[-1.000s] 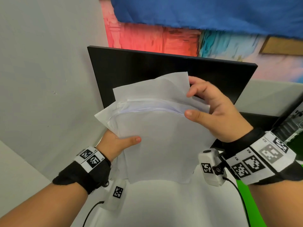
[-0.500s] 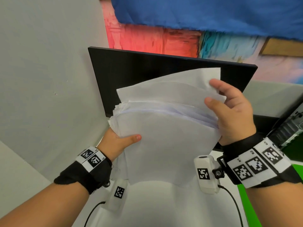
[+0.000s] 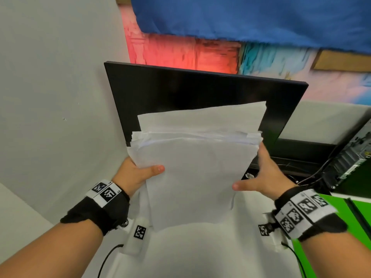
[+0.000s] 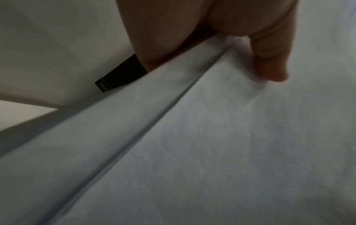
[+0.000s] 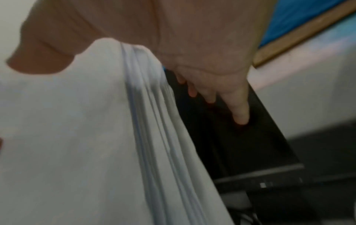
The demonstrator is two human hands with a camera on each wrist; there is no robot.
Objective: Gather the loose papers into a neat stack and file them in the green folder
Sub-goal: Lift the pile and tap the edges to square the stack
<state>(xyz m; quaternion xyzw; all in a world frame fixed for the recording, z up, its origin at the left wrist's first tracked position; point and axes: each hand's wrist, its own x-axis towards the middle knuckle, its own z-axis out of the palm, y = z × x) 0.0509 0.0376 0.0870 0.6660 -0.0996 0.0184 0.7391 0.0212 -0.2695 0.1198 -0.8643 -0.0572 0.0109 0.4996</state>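
A stack of white papers (image 3: 196, 177) stands upright over the white table (image 3: 200, 255), its sheets slightly uneven at the top. My left hand (image 3: 140, 171) grips the stack's left edge, thumb on the front sheet and fingers hidden behind. My right hand (image 3: 261, 177) lies flat against the right edge with straight fingers and the thumb out in front. The left wrist view shows the thumb (image 4: 269, 60) on the papers (image 4: 212, 152). In the right wrist view the straight fingers (image 5: 238, 109) reach past the sheet edges (image 5: 154, 121). The green folder (image 3: 361, 213) lies at the lower right.
A black monitor (image 3: 200, 93) stands right behind the papers. A computer case (image 3: 349, 163) and cables sit at the right, behind the folder. A grey wall (image 3: 50, 97) closes off the left side.
My right hand has let go of the stack's top right corner, slid down to the right edge and flattened. The sheets now sit more squarely together. The left hand has kept its grip.
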